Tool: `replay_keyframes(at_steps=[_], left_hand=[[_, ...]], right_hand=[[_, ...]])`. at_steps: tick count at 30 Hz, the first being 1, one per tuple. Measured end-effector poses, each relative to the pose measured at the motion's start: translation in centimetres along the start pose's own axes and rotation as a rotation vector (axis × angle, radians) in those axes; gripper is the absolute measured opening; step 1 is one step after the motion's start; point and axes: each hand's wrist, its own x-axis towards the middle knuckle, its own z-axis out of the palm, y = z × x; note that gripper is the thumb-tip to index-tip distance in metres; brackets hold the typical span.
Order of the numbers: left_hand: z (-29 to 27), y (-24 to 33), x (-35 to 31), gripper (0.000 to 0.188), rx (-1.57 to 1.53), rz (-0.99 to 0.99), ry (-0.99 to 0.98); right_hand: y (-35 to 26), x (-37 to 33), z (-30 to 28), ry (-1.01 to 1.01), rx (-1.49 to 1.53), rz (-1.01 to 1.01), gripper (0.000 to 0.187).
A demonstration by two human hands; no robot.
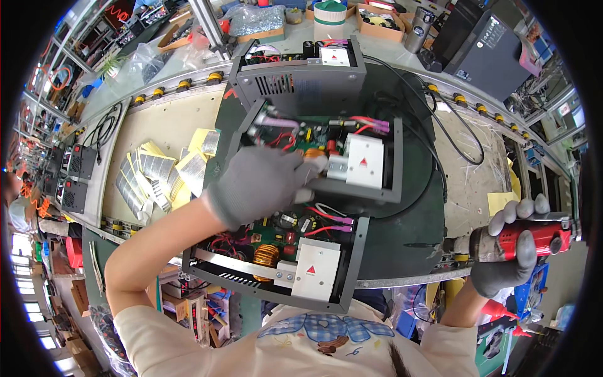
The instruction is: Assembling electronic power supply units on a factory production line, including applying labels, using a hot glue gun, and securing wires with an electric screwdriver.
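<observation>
My left hand (260, 182), in a grey glove, reaches over the middle open metal case (394, 188). Its fingertips are pinched together beside a metal bracket (337, 166) and a copper coil (314, 152); whatever they grip is hidden and slightly blurred. A white plate (364, 164) with a red triangle lies just right of those fingers. Out at the right, beyond the bench mat, my gloved right hand (512, 270) is wrapped round a red and black power screwdriver (524, 244), whose dark nose points left. Closer to me lies a second open case (345, 295) with a coil (266, 256) and wires inside.
A third grey case (308, 85) stands at the far side of the dark green mat (402, 242). Black cables (433, 163) loop along the right. Yellow-backed label sheets (157, 166) lie left. Farther back are a computer tower (487, 53) and parts boxes (380, 22).
</observation>
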Motion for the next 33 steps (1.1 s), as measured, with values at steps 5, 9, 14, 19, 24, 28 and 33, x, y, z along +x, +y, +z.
replay_keyframes(at_steps=[5, 9, 14, 19, 24, 28, 33], left_hand=[[1.8, -3.5, 3.9, 0.051, 0.139, -0.046, 0.019], [1.8, -2.4, 4.8, 0.04, -0.511, -0.374, 0.199], [0.3, 1.7, 3.1, 0.029, -2.321, -0.611, 0.029], [-0.3, 3.1, 2.6, 0.031, -2.315, -0.698, -0.123], [0.1, 3.5, 2.4, 0.037, -2.284, -0.684, -0.136], [0.4, 3.8, 2.3, 0.042, -2.261, -0.704, -0.157], [0.3, 4.2, 2.4, 0.046, -2.195, -0.696, -0.244]], right_hand=[[0.4, -1.0, 1.0, 0.092, 0.063, -0.036, 0.051], [0.0, -0.2, 2.2, 0.09, 0.137, -0.125, 0.048], [-0.8, 0.3, 3.5, 0.098, 0.262, -0.221, 0.045], [-0.2, 0.3, 4.8, 0.061, 0.393, -0.136, 0.04], [0.7, 1.0, 4.9, 0.086, 0.425, -0.182, 0.042], [1.1, 0.7, 5.1, 0.055, 0.513, -0.16, 0.044], [2.8, 0.3, 6.4, 0.012, 0.504, -0.126, 0.046]])
